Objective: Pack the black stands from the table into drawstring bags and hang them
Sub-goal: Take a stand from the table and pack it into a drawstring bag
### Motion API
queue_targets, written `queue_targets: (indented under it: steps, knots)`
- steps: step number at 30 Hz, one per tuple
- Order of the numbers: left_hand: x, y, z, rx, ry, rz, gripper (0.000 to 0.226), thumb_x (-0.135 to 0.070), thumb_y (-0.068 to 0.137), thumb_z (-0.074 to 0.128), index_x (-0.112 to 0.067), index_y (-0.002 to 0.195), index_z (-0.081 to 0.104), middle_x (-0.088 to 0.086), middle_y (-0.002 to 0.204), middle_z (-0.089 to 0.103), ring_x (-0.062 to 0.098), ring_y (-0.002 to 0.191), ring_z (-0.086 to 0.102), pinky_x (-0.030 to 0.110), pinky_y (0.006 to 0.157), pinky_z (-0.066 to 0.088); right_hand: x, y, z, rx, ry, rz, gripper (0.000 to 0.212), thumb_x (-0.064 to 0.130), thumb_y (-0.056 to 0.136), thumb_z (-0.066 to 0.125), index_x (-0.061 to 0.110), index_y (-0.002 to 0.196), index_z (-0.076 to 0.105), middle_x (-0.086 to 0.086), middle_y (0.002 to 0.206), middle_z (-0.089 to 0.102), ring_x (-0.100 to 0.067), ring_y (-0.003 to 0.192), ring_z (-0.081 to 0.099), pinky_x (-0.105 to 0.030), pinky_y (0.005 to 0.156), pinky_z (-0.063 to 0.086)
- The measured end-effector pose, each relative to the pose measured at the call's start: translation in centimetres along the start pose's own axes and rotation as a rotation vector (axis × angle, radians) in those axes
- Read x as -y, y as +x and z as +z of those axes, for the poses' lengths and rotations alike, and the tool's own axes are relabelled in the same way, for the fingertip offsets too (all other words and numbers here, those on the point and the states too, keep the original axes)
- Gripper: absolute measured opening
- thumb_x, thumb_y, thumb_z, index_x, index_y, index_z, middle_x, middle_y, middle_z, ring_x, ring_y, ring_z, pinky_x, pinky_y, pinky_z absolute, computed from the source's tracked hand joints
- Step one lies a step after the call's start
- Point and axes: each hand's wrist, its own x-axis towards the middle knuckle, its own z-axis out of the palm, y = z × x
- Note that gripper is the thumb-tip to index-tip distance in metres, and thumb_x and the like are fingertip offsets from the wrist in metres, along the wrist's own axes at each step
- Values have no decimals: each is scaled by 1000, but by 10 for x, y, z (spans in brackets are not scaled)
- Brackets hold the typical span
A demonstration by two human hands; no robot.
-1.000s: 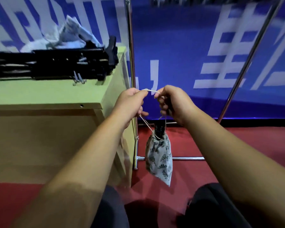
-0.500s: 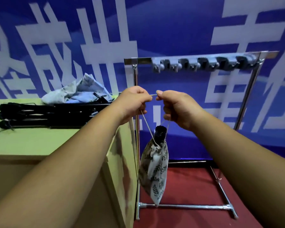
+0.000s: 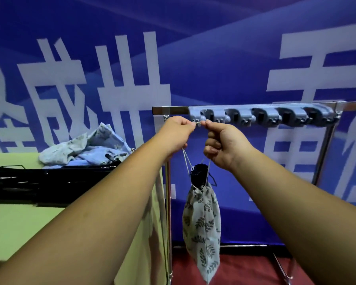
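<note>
Head view is showing a blue banner (image 3: 214, 58) with big white characters filling the whole background, and a strip of red floor (image 3: 234, 270) lying below it. A pale green table (image 3: 19, 229) is taking up the lower left. Just beside its right edge a chrome rack (image 3: 325, 153) is standing, its top rail carrying a row of grey clips (image 3: 265, 117). Long black stands (image 3: 39, 182) are lying flat across the table, and a heap of spare bags (image 3: 84, 148) in light printed cloth is resting behind them against the banner.

A leaf-print drawstring bag (image 3: 201, 227) is hanging freely in the air in front of the rack, close to the table's corner and clear of the floor. One black stand (image 3: 199, 174) is sticking out of its gathered mouth. The bag's cord (image 3: 185, 161) is running up from the mouth to both hands.

The left hand (image 3: 178, 133) is pinching the cord between thumb and forefinger, with its other fingers curled. The right hand (image 3: 224, 146) is pinching it the same way, just beside the left. The short stretch of cord between them is sitting right at the leftmost clip; whether it is touching the clip cannot be told.
</note>
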Motion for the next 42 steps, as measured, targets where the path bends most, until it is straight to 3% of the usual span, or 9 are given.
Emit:
queue_targets:
  steps: [6,13,18,21,23,27,34,38,42]
  knots:
    - [0,30,21,-189,83,74,26,-31,106,54,-24,82,57,5,76,53,20,71,47,35,69,42,1,24,3,-41,50,-17,15,19,108,57,16,101,70,7,58,20,-10,43,16,-24,39,16]
    - [6,38,28,-181,53,-64,30,-31,108,56,-20,80,58,9,86,57,25,74,51,38,72,51,-10,43,-7,-141,-45,-2,16,20,106,59,15,99,72,7,54,30,-12,44,21,-27,45,23]
    - [16,22,27,-87,6,-129,26,-29,110,53,-17,88,62,8,84,62,26,75,57,37,73,51,-15,38,-20,-139,-376,-43,19,24,103,66,10,104,78,-3,72,55,-18,62,46,-34,61,47]
    - [11,8,19,-4,128,-132,23,-16,105,54,-17,86,67,12,93,72,24,81,60,35,74,47,-5,23,-24,-162,-732,-107,33,15,100,62,-8,123,67,-35,101,64,-25,82,45,-41,73,39]
    - [4,-6,11,58,225,-165,18,-5,101,56,-13,90,67,15,99,70,24,86,58,38,75,47,1,8,-24,-157,-926,-155,34,14,101,59,-9,125,65,-40,116,64,-24,85,42,-47,69,41]
    - [-2,-38,-9,85,218,-273,20,-4,104,55,-13,92,67,13,109,69,26,87,70,36,72,55,1,-26,-15,-122,-1046,-129,15,26,103,64,20,98,76,-21,111,76,-24,82,57,-40,69,47]
    - [-7,-118,-64,154,250,-304,15,-19,97,59,-12,96,72,9,101,80,24,75,72,35,70,46,-22,-96,29,-6,-1089,-94,22,19,102,61,22,88,77,-20,116,75,-26,83,57,-41,71,48]
    - [0,-159,-100,176,181,-328,12,-14,104,58,-9,101,69,10,90,72,22,67,64,34,68,46,-41,-127,63,82,-1144,-84,19,22,102,63,21,89,77,-19,115,76,-24,84,61,-36,68,45]
    - [5,-193,-138,141,118,-354,15,-9,106,54,-9,99,67,9,84,66,17,61,55,27,57,41,-65,-146,97,153,-1193,-82,24,23,102,65,25,80,74,-10,93,75,-21,83,62,-32,69,46]
